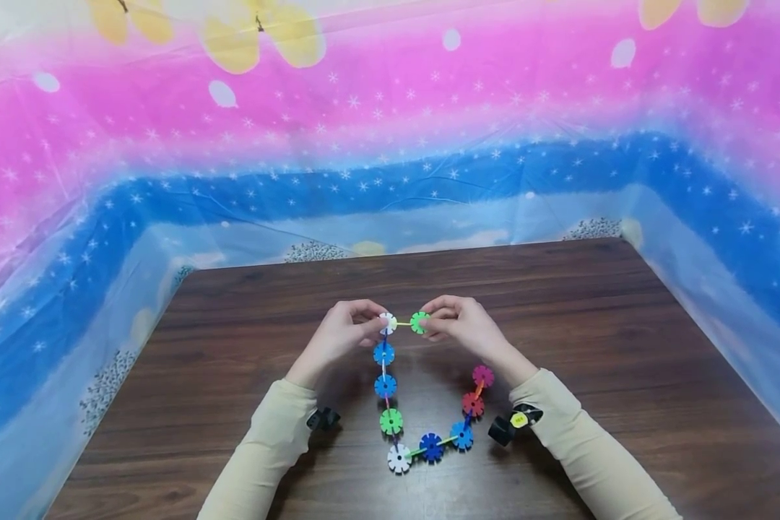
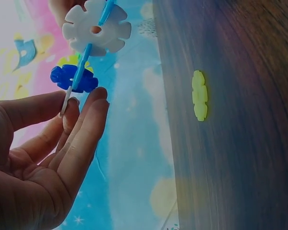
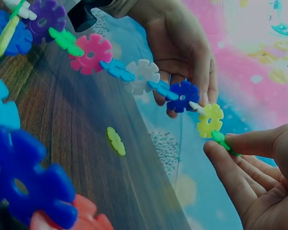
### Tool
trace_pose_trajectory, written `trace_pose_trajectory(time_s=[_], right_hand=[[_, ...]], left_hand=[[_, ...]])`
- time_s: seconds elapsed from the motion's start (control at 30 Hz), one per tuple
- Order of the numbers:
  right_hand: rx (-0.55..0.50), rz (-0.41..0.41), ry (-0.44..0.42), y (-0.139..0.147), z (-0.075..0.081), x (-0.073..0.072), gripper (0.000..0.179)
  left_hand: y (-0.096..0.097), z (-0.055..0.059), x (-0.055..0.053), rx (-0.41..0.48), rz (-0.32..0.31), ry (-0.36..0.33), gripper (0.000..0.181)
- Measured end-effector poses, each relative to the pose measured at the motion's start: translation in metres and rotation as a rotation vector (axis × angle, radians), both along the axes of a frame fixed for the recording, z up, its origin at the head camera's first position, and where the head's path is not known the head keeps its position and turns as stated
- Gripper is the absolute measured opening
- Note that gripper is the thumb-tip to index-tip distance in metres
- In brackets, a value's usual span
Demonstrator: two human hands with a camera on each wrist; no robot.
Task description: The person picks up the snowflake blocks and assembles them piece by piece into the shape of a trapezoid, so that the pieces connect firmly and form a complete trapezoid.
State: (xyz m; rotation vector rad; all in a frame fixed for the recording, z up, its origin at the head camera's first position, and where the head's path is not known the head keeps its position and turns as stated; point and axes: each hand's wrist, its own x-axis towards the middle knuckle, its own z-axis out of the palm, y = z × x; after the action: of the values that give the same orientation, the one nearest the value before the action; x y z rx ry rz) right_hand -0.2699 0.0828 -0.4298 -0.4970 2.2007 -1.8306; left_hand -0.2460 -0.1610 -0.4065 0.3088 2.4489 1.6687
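Chain of snowflake discs [image 1: 390, 421], U-shaped above the dark wooden table [image 1: 624, 361], both ends raised, bend toward the viewer. Left hand [image 1: 338, 336] pinching the white end disc [image 1: 387, 323]; right hand [image 1: 468, 328] pinching the green end disc [image 1: 419, 322]. Top link horizontal, left to right; left arm of the chain running straight toward the viewer. Discs seen edge-on, colours shifted in the wrist views. Fingertip contact partly hidden. Single yellow-green disc [image 3: 115, 141] flat on the table.

The head view looks down and forward from above the near edge of the table [image 1: 559, 303]. Each wrist view sits low and close beside its own hand, facing across the tabletop toward the chain of discs [image 1: 385, 386], which all three share.
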Motion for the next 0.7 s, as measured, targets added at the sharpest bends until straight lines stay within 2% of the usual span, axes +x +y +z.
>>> trace_pose_trajectory(time_s=[0.23, 0.37, 0.7], right_hand=[[-0.067, -0.02, -0.068, -0.001, -0.004, 0.001, 0.027], [-0.095, -0.021, -0.077, -0.003, -0.007, 0.0, 0.027], [-0.126, -0.026, -0.084, -0.008, -0.011, -0.001, 0.023]], left_hand=[[0.002, -0.001, -0.001, -0.015, 0.002, 0.02, 0.02], [0.004, -0.002, -0.001, -0.018, 0.011, 0.036, 0.02], [0.01, -0.004, 0.002, 0.013, 0.083, 0.032, 0.016]])
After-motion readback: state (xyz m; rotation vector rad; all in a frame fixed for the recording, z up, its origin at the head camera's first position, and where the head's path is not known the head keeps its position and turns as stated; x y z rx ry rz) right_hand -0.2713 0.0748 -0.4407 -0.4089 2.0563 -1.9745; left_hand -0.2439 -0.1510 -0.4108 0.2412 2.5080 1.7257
